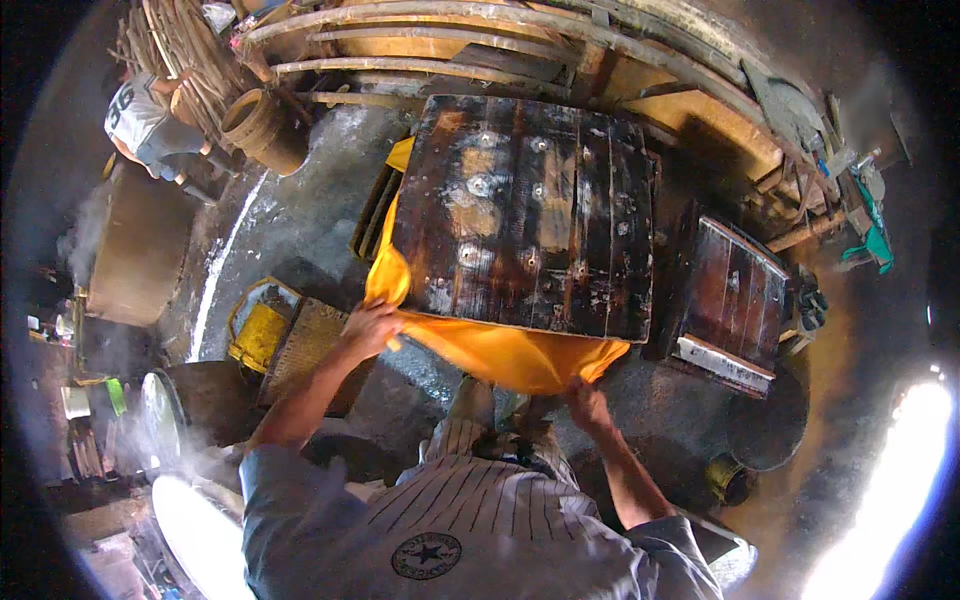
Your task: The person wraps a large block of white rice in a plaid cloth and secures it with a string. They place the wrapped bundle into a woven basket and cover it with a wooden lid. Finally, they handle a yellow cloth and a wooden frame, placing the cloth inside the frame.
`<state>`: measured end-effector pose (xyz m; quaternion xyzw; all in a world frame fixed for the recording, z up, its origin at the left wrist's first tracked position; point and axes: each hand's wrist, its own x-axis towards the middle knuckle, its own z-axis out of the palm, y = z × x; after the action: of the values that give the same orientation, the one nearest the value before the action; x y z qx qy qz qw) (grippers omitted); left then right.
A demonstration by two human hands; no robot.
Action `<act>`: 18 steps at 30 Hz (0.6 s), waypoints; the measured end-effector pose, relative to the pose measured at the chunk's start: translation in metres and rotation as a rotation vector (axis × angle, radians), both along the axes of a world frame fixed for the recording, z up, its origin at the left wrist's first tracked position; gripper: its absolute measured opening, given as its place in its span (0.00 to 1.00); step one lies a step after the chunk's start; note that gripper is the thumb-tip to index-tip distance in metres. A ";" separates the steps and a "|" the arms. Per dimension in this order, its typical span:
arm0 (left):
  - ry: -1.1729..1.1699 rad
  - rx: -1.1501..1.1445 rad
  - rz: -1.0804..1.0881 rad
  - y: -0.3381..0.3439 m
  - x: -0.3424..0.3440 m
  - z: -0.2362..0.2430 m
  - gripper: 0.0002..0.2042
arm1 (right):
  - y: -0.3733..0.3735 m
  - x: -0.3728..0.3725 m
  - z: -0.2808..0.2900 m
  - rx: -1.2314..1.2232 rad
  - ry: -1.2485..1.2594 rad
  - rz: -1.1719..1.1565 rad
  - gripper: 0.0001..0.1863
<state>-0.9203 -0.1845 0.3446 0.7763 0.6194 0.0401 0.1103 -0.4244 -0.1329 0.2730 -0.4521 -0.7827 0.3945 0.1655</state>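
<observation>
A large dark wooden board (520, 215), worn and patched with pale stains, lies in front of me. From under its near edge an orange cloth (520, 355) spreads toward me, and a strip of it runs up along the board's left side. My left hand (372, 328) is closed on the cloth by the board's near left corner. Near the other corner, my right hand (587, 405) pinches the cloth's right end. Between the two hands the cloth sags in a curve. What lies beneath the board is hidden.
To the right stands a smaller dark wooden panel (730, 300). A yellow container (258, 335) and a woven tray (305, 350) are at left. Beyond them, another person (155, 125) bends near a brown bucket (265, 130). Long poles (420, 65) line the far side.
</observation>
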 end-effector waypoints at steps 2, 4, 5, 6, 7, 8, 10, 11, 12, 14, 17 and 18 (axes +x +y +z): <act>-0.093 -0.110 -0.015 -0.037 -0.035 -0.017 0.03 | -0.025 0.009 -0.036 -0.022 -0.049 -0.069 0.07; 0.000 -0.147 0.100 -0.025 -0.030 -0.029 0.03 | -0.028 0.046 -0.081 -0.074 -0.204 -0.230 0.07; 0.046 -0.168 0.156 -0.017 -0.031 -0.037 0.03 | -0.023 0.068 -0.093 -0.139 -0.268 -0.314 0.08; -0.038 -0.253 0.373 -0.023 -0.066 -0.072 0.06 | 0.000 0.079 -0.099 -0.293 -0.230 -0.459 0.08; -0.125 -0.295 0.605 -0.027 -0.105 -0.099 0.08 | 0.032 0.089 -0.104 -0.393 0.035 -0.504 0.10; -0.196 -0.284 0.826 -0.025 -0.145 -0.113 0.10 | 0.066 0.096 -0.110 -0.489 0.314 -0.549 0.11; -1.042 -0.551 1.352 0.073 -0.097 -0.111 0.27 | 0.121 0.132 -0.066 -0.519 0.548 -0.785 0.19; -1.267 -0.507 1.367 0.085 -0.102 -0.104 0.31 | 0.165 0.101 -0.039 -0.610 0.407 -0.977 0.25; -1.519 -0.484 1.327 0.118 -0.093 -0.099 0.35 | 0.195 0.101 -0.037 -0.691 0.475 -0.869 0.30; -1.471 -0.737 1.205 0.195 -0.057 -0.051 0.48 | 0.248 0.116 -0.038 -0.845 0.585 -0.669 0.45; -1.230 -0.755 1.217 0.225 -0.085 -0.059 0.56 | 0.307 0.069 -0.041 -0.855 0.562 -0.624 0.45; -1.265 -0.766 1.210 0.234 -0.089 -0.061 0.56 | 0.316 0.062 -0.040 -0.838 0.531 -0.636 0.45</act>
<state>-1.0089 0.0494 0.2836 0.0702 0.7125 0.2971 0.6318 -0.3624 0.1830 0.2332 -0.5773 -0.3178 0.7008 0.2733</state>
